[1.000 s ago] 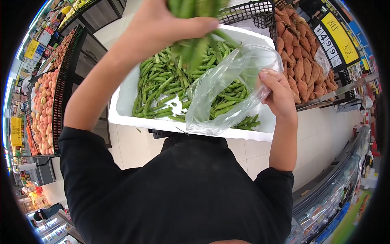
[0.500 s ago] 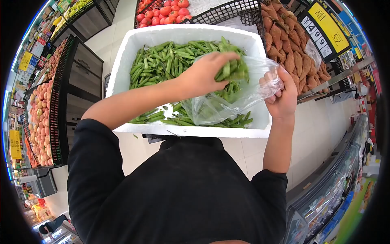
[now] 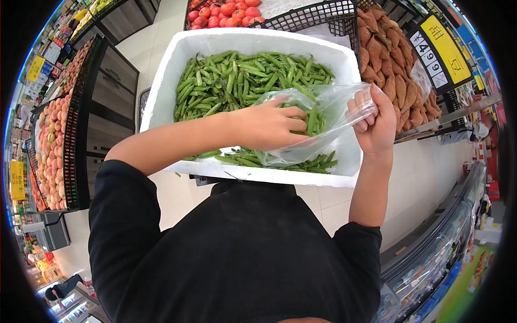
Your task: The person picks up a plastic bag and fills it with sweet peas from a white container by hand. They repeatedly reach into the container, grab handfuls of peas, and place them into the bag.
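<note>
A white foam box (image 3: 161, 102) in front of me holds green pea pods (image 3: 237, 81). My right hand (image 3: 374, 119) is closed on the gathered edge of a clear plastic bag (image 3: 336, 105), at the box's right side. The bag lies slanted over the pods, with some pods inside it. At its mouth is my left hand (image 3: 269, 126), fingers spread apart and pointing right, touching pods in the bag. My left palm and thumb are partly hidden.
Tomatoes (image 3: 229, 13) and a black crate (image 3: 318, 16) stand beyond the box. Sweet potatoes (image 3: 398, 81) and a yellow price sign (image 3: 444, 48) are at right. Peaches (image 3: 54, 140) fill a stand at left. A glass-fronted case (image 3: 441, 242) curves along the lower right.
My left hand has moved down and slightly left, from holding a bunch of pods above the bag to resting among pods in it. My right hand keeps its grip on the bag.
</note>
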A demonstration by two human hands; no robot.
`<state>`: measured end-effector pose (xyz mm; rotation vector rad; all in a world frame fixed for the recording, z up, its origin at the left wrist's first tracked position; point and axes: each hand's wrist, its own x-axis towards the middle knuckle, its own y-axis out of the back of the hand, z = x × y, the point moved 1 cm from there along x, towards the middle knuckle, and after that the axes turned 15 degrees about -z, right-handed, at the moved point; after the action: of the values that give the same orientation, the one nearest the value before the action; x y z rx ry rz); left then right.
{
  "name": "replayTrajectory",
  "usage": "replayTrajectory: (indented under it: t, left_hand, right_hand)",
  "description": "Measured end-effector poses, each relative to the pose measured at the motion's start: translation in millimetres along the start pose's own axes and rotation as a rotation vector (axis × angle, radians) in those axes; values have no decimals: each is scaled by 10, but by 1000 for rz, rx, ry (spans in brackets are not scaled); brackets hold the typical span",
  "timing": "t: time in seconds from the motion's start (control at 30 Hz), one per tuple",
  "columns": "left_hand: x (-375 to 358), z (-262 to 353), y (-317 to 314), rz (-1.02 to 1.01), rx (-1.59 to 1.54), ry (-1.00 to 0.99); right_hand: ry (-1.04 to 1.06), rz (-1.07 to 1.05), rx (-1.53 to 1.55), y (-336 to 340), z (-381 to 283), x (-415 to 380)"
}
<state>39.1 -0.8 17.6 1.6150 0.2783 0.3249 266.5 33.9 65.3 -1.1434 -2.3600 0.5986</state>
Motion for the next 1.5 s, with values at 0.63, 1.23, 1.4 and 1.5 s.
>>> replayTrajectory:
  t: [0.63,1.23,1.4,1.5]
  left_hand:
    - [-1200,-1086,-873,-421,-212,908]
    - [-1263,-912,-958,-285,-73,958]
    - [-1210,-957,-861,-399,-253,1066]
    - [-1315,-1041,-957,-363,-179,943]
  right_hand:
    - [57,-148,-222,99,-51,-412]
    - [53,-73,-180,117,-22,-458]
    - [55,-69,-140,59,8,-403]
    - [59,-54,-104,49,28,-374]
